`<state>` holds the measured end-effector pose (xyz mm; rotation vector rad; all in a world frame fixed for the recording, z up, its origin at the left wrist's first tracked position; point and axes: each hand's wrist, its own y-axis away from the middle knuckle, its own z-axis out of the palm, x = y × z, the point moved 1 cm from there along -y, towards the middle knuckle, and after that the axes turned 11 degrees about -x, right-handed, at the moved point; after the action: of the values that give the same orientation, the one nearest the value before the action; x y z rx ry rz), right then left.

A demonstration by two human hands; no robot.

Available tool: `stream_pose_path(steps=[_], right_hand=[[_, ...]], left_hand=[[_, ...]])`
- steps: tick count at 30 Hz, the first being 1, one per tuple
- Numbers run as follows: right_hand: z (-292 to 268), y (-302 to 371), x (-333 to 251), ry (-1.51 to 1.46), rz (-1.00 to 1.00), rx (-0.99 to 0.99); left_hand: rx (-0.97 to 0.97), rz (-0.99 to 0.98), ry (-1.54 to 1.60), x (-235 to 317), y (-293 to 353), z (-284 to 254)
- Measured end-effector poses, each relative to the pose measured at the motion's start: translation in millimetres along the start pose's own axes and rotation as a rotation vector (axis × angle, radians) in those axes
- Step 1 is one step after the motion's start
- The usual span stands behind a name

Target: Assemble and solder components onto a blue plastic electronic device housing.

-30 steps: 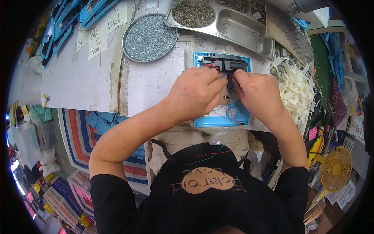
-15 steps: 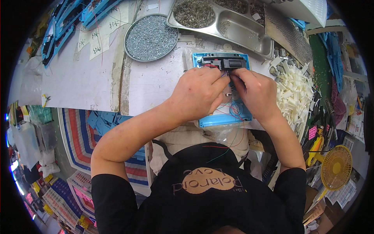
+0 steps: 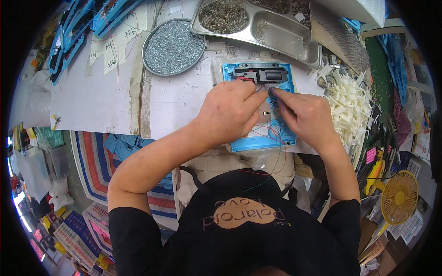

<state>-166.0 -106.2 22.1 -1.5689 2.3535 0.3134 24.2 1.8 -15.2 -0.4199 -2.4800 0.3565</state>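
Note:
A light-blue plastic housing (image 3: pixel 264 145) lies open on the table in front of me. Across its far end sits a black mechanism (image 3: pixel 274 76) with a dark cylinder-like part. Thin red, green and bluish wires (image 3: pixel 282 138) trail out of the housing toward my shirt. My left hand (image 3: pixel 232 108) covers the housing's left side, its fingers pinched on wires just below the mechanism. Facing it, my right hand (image 3: pixel 307 115) pinches a thin purple-blue wire with thumb and forefinger. The fingertips of both hands nearly meet, and what lies between them is partly hidden.
Beyond the housing stand a round tray of screws (image 3: pixel 145 50) and a steel compartment tray (image 3: pixel 317 57) with small metal parts. White plastic pieces (image 3: pixel 350 103) are heaped at the right. Blue housings with wires (image 3: pixel 69 41) lie far left. A yellow fan (image 3: pixel 399 198) is at lower right.
My right hand has drawn slightly right and down, its fingers now showing a pinched wire. The housing appears slightly further left, along with the rest of the table.

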Motion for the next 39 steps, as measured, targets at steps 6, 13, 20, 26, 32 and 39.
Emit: stream_pose_path(steps=[6,13,20,26,32,39], right_hand=[[-14.9,-12.1,-19.9,0.124,0.163,-0.216],[-24.6,20.0,2.8,-0.393,0.282,-0.013],[-6.1,50.5,-12.4,-0.32,0.21,0.089],[0.3,41.9,-3.6,-0.26,0.086,0.175],[-0.4,0.8,-6.8,-0.022,0.081,0.011],[1.7,5.1,-21.3,-0.05,0.153,-0.122]], left_hand=[[0.027,0.007,-0.002,-2.1,0.2,2.1],[-0.055,-0.002,0.047,4.2,4.6,-8.2],[0.023,0.022,0.011,23.2,11.5,-17.9],[0.024,-0.067,-0.022,36.3,26.3,-18.7],[0.044,-0.096,-0.033,38.1,23.4,-6.6],[0.058,-0.108,-0.006,34.9,27.5,2.1]])
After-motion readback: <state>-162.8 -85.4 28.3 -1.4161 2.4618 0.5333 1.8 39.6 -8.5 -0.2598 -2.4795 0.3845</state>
